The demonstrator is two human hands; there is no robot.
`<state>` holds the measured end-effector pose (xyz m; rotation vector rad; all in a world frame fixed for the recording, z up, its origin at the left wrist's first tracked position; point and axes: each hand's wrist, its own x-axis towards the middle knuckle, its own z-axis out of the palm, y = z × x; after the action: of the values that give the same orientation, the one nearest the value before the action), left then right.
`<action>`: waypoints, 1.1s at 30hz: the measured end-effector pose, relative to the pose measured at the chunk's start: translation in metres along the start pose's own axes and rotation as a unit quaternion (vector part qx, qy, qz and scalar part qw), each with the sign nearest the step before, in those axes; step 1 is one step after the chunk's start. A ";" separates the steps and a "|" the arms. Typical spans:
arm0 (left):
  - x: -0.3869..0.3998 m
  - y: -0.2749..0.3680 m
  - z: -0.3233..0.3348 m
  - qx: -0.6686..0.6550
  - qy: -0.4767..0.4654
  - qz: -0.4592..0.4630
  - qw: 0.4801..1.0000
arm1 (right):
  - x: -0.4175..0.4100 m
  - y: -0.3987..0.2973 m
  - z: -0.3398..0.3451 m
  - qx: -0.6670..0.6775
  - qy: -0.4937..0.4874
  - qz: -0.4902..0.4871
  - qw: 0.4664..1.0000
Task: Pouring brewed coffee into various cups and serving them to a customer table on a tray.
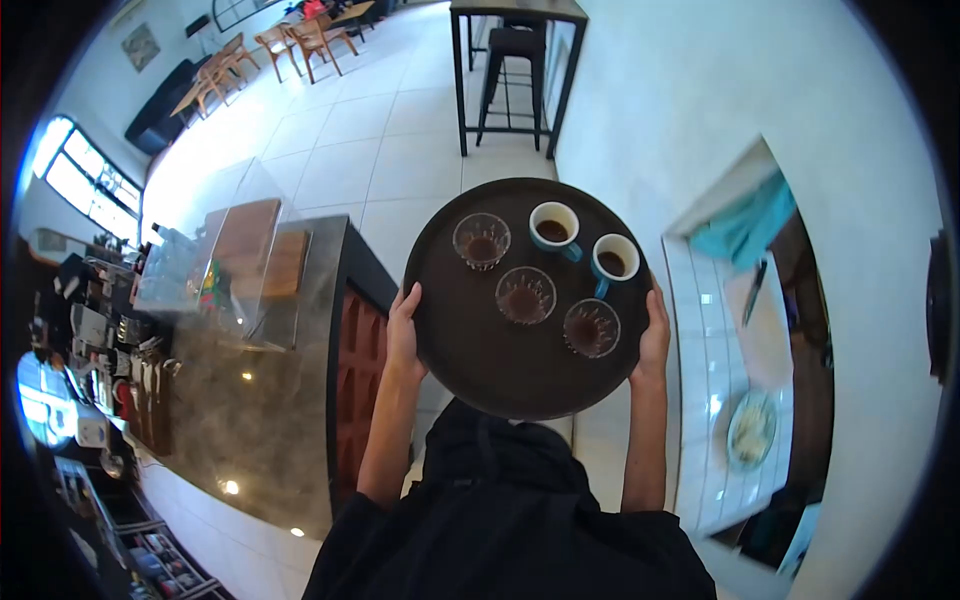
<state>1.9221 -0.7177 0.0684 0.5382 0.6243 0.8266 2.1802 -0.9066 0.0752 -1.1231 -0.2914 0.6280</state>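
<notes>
A round dark brown serving tray (480, 360) is held out before my body by both hands. My left hand (405, 330) grips its left rim, thumb over the edge. On the opposite rim my right hand (652, 334) has hold, most of its fingers hidden by the tray. Two blue cups with white insides, a far cup (554, 223) and a right-hand cup (615, 257), contain some dark brown liquid. Three ribbed clear glasses also stand on it: a left glass (481, 241), a middle glass (526, 295) and a near glass (592, 328), each with brown liquid low inside.
Left of me runs a stone-like counter (247, 420) with a clear acrylic case (247, 262) on it. On the right, a white tiled ledge (697, 360) bears a plate (752, 431) and a teal cloth (742, 217). A tall table (517, 9) and black stool (516, 45) stand ahead.
</notes>
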 end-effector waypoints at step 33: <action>0.768 0.198 0.199 0.172 0.065 0.156 0.970 | 0.802 0.011 0.328 -0.057 -0.039 0.010 0.998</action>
<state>2.3608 -0.0292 0.1114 0.9203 0.8224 1.0637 2.6428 -0.1763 0.1299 -1.2149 -0.3865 0.6808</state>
